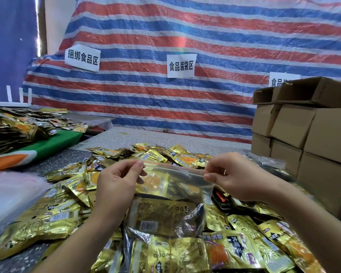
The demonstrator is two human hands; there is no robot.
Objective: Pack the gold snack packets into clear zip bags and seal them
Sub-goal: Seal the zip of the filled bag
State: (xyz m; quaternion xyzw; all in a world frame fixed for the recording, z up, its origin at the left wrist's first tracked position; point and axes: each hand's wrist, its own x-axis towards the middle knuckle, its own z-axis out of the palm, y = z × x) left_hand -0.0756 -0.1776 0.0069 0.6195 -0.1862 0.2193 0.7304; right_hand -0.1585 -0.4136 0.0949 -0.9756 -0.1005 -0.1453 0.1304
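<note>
Gold packets [177, 251], hands [116, 179] pinching zip bag [171, 196]

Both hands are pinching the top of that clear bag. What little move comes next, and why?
Probably slide the pinching fingers along the red zip strip to press it shut. The left hand and right hand each pinch one end of it, and the bag already holds gold packets.

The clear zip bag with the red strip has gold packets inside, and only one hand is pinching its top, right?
Not quite. Both hands are pinching the top: the left hand pinches one end of the red strip and the right hand the other, as the head view shows. The clear zip bag with the red strip does have gold snack packets inside.
</note>
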